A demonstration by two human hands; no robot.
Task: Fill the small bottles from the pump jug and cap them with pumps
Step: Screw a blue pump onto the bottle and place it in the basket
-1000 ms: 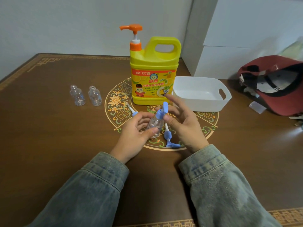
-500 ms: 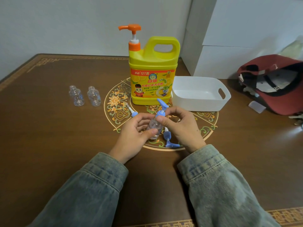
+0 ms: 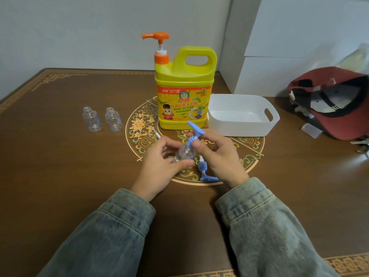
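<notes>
Head view: left hand [image 3: 159, 166] wraps the light, slick clear bottle [image 3: 184, 153]; right hand [image 3: 217, 154] pinches its blue pump [image 3: 194, 131] collar, likely the firmest hold for twisting.

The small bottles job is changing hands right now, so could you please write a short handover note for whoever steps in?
Left hand: holds a small clear plastic bottle, tilted.
Right hand: fingers pinch the blue plastic pump cap at that bottle's neck.
Yellow pump jug with orange pump: upright at the table's centre, behind the hands.
Two more clear small bottles: uncapped, standing left of the jug.
Spare blue pump: lying on the table under the right hand; another is partly hidden behind the left.
Done: one bottle nearly capped; how full it is cannot be judged.
Left: finish this cap, then fill and cap the other two.
</notes>
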